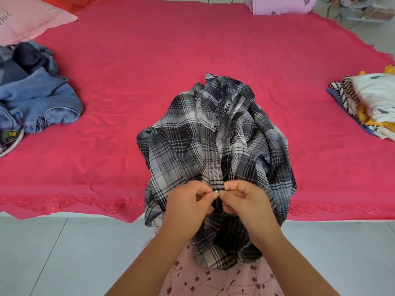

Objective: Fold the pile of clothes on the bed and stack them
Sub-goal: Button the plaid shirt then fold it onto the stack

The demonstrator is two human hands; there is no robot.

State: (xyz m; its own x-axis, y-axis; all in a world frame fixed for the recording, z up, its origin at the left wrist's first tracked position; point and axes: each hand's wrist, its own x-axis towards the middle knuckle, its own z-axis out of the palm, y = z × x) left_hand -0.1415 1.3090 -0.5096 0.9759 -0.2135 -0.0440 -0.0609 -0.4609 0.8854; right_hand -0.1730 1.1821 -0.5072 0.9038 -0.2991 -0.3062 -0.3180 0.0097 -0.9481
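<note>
We face a red bed [128, 82], pale tiles [53, 253], two pillows [25, 20]. Our left hand [188, 208] and right hand [248, 201] pinch one plaid shirt [192, 133].

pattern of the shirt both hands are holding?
Black, grey and white plaid shirt, clearest in the head view.

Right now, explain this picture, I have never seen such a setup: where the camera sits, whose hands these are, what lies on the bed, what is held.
No machine here: a person wears one camera on the head, looking down at their bare hands. The left hand and right hand both pinch the front edge of a crumpled black, grey and white plaid shirt, at a small white button. It lies on a red bedspread. Left: a heap of unfolded blue denim clothes. Right: a stack of folded patterned clothes.
</note>
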